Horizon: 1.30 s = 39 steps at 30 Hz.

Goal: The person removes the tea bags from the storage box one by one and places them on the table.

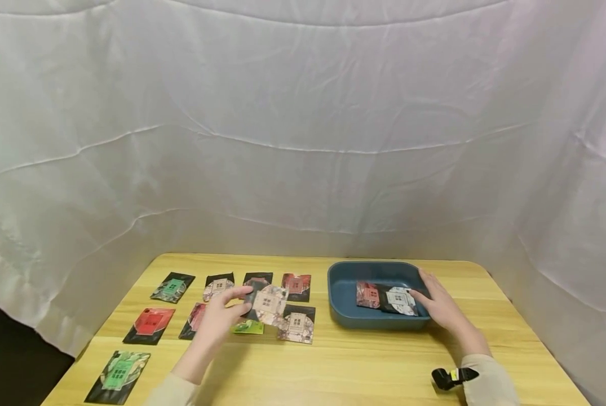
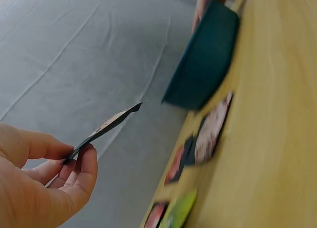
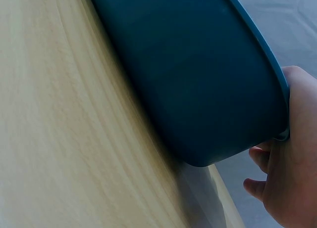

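My left hand pinches a flat dark packet with a beige label between thumb and fingers, lifted above the table. Seen in the left wrist view, this packet is almost edge-on. My right hand grips the right end of a blue plastic bin, thumb over the rim and fingers outside; the right wrist view shows the bin's outer wall close up. Inside the bin lie a red-labelled packet and a black-and-white packet, partly overlapping.
Several packets lie in loose rows on the wooden table, including a green-labelled one, a red one and a beige-labelled one beneath the held packet. A pale curtain surrounds the table's back and sides.
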Available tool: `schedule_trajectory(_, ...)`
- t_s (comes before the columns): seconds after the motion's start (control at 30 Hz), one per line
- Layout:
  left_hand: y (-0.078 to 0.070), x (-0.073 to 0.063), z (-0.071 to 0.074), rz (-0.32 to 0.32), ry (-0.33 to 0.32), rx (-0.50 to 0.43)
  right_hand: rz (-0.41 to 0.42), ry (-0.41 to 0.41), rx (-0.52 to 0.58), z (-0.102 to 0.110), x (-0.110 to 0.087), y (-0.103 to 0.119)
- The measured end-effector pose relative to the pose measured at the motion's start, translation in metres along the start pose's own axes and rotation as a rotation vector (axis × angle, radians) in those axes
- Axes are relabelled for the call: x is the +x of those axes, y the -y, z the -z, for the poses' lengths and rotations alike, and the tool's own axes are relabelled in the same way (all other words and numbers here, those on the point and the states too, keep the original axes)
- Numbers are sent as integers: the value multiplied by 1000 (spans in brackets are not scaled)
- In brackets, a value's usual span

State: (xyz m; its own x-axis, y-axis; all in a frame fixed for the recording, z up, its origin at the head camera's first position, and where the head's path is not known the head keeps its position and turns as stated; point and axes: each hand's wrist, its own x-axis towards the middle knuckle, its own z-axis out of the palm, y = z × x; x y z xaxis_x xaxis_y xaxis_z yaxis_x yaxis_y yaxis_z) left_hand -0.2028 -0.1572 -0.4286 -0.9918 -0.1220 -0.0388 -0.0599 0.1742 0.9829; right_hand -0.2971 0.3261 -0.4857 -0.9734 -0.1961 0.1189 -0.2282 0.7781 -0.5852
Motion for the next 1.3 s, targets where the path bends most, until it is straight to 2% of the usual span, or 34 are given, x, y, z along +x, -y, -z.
schedule_trajectory(0.23, 17, -22, 44, 76, -58, 110, -7, -5, -5, -1, 1, -2)
schedule_trajectory(0.4, 31, -35, 73, 122, -73, 261, -3, -5, 1, -1, 3, -1)
schedule_trajectory(0.47, 37, -39, 84, 137, -72, 334, -1, -6, -4, -2, 3, -1)
schedule_trajectory(0.63, 47, -47, 103, 176, -42, 407, -5, -8, -8, -1, 3, -2)
schedule_trajectory(0.77, 52, -48, 114, 195, -30, 488, -6, -5, -4, -1, 2, -2)
schedule_trajectory(0.97, 59, -48, 125, 264, 3, 635, -9, 2, 6, -2, 1, -2)
schedule_trajectory(1.1, 63, -46, 128, 253, 33, 721, -6, -5, 7, -2, 1, -2)
schedule_trajectory(1.3, 68, -42, 130, 240, 48, 796, -7, -8, -3, -2, 2, -4)
